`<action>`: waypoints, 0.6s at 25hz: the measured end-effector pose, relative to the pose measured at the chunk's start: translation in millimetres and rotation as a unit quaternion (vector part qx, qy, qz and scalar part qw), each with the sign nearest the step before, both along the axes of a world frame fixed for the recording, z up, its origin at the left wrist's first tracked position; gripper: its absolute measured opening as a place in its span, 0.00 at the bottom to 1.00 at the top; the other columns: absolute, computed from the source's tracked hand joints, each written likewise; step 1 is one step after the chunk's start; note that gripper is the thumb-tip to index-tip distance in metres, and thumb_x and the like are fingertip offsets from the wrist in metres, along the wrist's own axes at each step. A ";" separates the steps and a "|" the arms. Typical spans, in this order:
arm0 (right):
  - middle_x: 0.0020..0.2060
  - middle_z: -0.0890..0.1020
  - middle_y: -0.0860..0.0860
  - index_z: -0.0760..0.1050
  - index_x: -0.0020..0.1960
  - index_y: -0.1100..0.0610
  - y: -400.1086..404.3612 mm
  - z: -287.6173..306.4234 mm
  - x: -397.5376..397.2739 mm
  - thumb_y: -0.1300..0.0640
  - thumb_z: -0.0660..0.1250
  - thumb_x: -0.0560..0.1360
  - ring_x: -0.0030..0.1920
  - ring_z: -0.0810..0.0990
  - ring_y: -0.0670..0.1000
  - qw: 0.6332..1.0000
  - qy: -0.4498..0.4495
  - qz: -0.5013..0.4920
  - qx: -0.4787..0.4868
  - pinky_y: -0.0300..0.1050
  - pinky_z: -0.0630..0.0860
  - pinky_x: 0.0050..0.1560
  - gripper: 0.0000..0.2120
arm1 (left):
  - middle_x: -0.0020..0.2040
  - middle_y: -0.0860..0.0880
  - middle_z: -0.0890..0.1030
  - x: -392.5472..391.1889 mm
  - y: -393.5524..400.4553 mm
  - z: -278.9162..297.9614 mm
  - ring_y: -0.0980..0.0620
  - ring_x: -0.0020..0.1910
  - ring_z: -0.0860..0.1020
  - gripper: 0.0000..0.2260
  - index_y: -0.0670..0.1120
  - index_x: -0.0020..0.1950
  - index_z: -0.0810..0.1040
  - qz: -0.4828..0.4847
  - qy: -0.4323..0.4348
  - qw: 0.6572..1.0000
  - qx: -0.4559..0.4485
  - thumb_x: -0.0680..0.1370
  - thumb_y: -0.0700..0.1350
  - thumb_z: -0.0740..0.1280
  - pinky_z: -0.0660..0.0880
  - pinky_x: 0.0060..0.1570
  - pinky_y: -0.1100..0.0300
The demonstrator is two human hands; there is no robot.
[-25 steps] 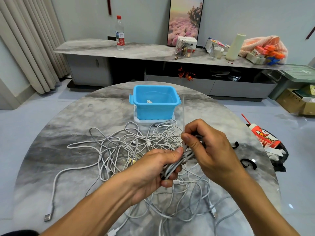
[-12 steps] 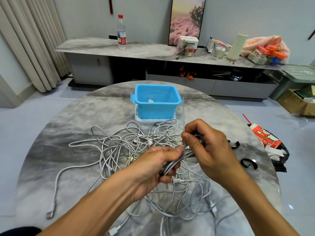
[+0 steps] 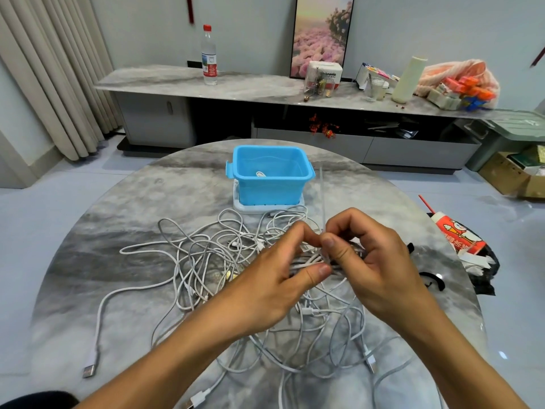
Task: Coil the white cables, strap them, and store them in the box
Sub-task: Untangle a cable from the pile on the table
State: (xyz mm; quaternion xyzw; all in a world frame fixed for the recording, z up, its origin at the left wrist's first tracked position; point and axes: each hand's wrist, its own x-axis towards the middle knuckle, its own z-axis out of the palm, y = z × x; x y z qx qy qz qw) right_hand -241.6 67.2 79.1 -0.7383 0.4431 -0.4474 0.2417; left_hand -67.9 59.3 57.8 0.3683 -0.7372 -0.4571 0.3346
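Hands (image 3: 327,270) grip coiled cable bundle (image 3: 306,262), long axis left-right.

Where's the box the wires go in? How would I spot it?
Find the round grey marble table. At its far edge, beyond the pile of white cables, the blue box stands on a white tray. It's the only bright blue thing on the table.

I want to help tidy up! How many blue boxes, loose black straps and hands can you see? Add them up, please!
Blue box: 1
Loose black straps: 2, one beside the right hand, one nearer the table edge
Hands: 2, the left hand and the right hand, both holding the coiled cable
Total: 5
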 end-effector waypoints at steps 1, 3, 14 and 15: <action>0.35 0.78 0.44 0.74 0.43 0.53 1.5 -0.3 0.5 0.55 0.66 0.77 0.37 0.77 0.48 1.000 0.014 -0.010 -0.002 0.42 0.73 0.38 0.04 | 0.52 0.57 0.79 -1.5 0.2 0.0 0.57 0.58 0.77 0.07 0.57 0.52 0.69 -0.006 0.004 1.000 -0.014 0.78 0.53 0.66 0.74 0.59 0.49; 0.36 0.78 0.42 0.73 0.43 0.51 3.3 -2.4 2.2 0.54 0.66 0.76 0.40 0.77 0.49 0.998 0.046 -0.033 -0.018 0.48 0.74 0.41 0.04 | 0.51 0.53 0.80 -3.4 -0.5 -1.6 0.51 0.56 0.80 0.07 0.50 0.51 0.71 -0.011 0.017 1.000 -0.009 0.80 0.50 0.67 0.75 0.56 0.43; 0.36 0.79 0.54 0.73 0.42 0.52 1.9 -20.7 19.7 0.58 0.65 0.76 0.38 0.79 0.55 0.990 -0.113 -0.017 0.077 0.49 0.77 0.37 0.05 | 0.49 0.53 0.82 -6.3 -11.6 -19.8 0.51 0.50 0.81 0.08 0.54 0.54 0.74 0.033 -0.119 0.991 0.043 0.77 0.53 0.66 0.78 0.54 0.48; 0.36 0.79 0.55 0.74 0.42 0.52 1.6 -24.0 20.0 0.58 0.65 0.76 0.38 0.78 0.56 0.988 -0.122 -0.014 0.089 0.50 0.76 0.38 0.04 | 0.48 0.55 0.82 -7.2 -10.8 -22.8 0.52 0.49 0.82 0.07 0.56 0.55 0.74 0.038 -0.147 0.988 0.041 0.77 0.53 0.65 0.78 0.53 0.49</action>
